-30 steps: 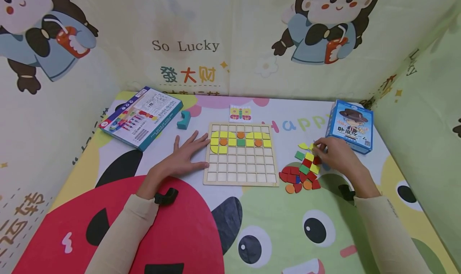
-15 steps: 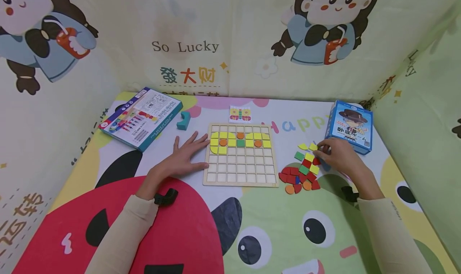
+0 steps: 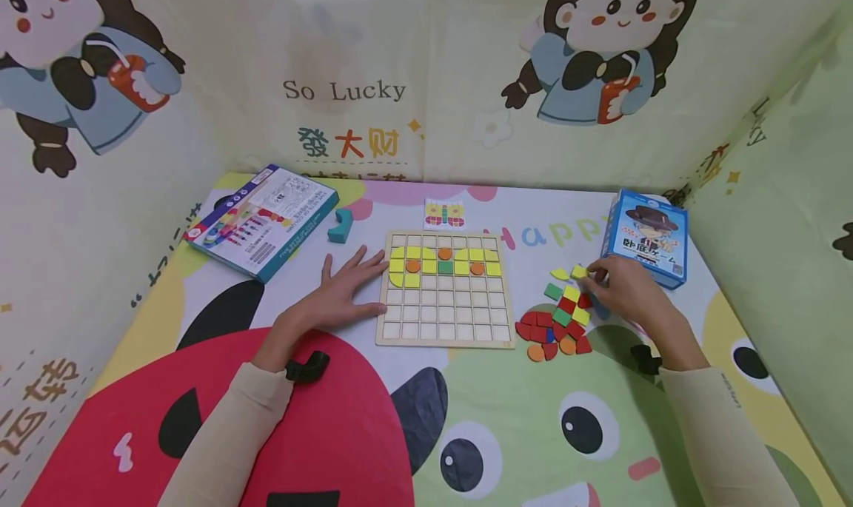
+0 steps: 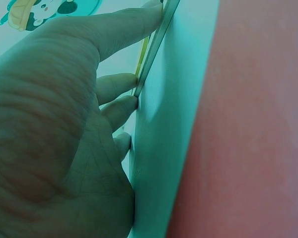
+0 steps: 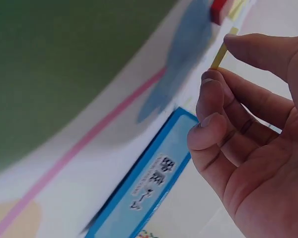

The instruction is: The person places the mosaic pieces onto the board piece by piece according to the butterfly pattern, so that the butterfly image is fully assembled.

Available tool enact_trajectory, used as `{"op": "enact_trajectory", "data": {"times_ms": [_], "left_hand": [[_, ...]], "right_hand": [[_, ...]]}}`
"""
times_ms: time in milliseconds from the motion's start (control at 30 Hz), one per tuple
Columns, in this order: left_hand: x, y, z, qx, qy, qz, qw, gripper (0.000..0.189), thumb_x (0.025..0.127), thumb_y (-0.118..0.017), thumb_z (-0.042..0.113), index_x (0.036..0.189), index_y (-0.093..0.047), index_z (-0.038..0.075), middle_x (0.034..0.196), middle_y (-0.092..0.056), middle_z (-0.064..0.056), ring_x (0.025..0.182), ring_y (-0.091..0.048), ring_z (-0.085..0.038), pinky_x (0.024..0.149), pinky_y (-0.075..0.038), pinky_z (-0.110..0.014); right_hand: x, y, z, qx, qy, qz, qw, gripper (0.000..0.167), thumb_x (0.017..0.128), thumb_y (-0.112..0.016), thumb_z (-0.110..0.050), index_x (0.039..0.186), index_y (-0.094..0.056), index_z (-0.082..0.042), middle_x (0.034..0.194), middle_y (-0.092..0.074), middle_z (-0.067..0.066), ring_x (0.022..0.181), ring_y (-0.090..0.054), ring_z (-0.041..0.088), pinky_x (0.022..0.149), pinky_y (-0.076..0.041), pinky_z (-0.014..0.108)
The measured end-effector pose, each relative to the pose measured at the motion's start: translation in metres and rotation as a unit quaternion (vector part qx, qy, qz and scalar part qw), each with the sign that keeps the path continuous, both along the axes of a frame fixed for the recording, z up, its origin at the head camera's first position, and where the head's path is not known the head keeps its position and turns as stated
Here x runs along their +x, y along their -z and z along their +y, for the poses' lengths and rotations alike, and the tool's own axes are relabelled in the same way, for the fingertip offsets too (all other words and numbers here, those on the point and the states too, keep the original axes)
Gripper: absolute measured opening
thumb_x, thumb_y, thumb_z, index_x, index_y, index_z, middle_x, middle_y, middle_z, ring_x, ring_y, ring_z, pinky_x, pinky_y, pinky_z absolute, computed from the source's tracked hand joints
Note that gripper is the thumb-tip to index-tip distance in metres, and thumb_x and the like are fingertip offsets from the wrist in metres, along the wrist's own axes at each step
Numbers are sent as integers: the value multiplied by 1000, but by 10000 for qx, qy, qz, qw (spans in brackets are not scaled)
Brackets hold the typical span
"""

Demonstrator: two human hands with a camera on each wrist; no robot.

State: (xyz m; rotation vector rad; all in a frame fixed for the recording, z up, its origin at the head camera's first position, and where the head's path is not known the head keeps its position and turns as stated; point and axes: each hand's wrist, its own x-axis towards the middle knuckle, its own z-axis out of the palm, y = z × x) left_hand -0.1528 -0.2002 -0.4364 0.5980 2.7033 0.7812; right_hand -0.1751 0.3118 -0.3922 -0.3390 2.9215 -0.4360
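In the head view my left hand [image 3: 340,292] lies with fingers spread, fingertips and thumb right at the left edge of a wooden grid board [image 3: 446,343]. The left wrist view shows those fingers [image 4: 121,42] against the board's edge. Yellow tiles [image 3: 413,279], orange discs [image 3: 477,269] and a green square tile [image 3: 445,268] fill some upper cells. To the right, my right hand [image 3: 623,289] pinches a yellow tile [image 5: 218,55] between thumb and index finger, beside the pile of loose tiles. That pile has red tiles [image 3: 537,318], green ones [image 3: 553,291] and a blue one.
A small butterfly pattern card [image 3: 444,214] lies behind the board. A blue box [image 3: 645,233] stands behind my right hand. At the back left are a flat game box [image 3: 263,222] and a teal curved block [image 3: 340,226]. A printed cloth covers the table.
My right hand has shifted slightly right over the far side of the pile, uncovering more of a yellow tile at its fingertips. My left hand stays at the board.
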Motion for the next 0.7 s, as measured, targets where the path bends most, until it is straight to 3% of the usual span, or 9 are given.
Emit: {"op": "enact_trajectory", "data": {"times_ms": [267,500,700], "left_hand": [[0,-1,1,34,6,14,10000,95,90,-76,53,168,-31,25,180,-21,-5,169,-2,-36,123,18,-77],[1,-1,1,60,0,6,10000,95,90,-76,52,168,-32,24,180,-21,-5,169,-2,-37,123,18,-78],[1,-3,1,52,3,29,10000,94,89,-77,52,168,-33,24,180,-21,-5,169,-2,-37,123,18,-78]], "right_hand": [[1,-9,-48,60,-187,97,9998,35,97,-76,-23,121,-74,3,105,-71,20,86,-62,27,70,-54,32],[1,-8,-113,-44,-893,534,9946,26,98,-74,-18,116,-76,1,102,-71,15,88,-64,27,80,-60,43],[3,-7,-171,21,-1306,545,9899,28,98,-77,-24,117,-77,-3,105,-71,11,91,-65,23,85,-62,40]]}}
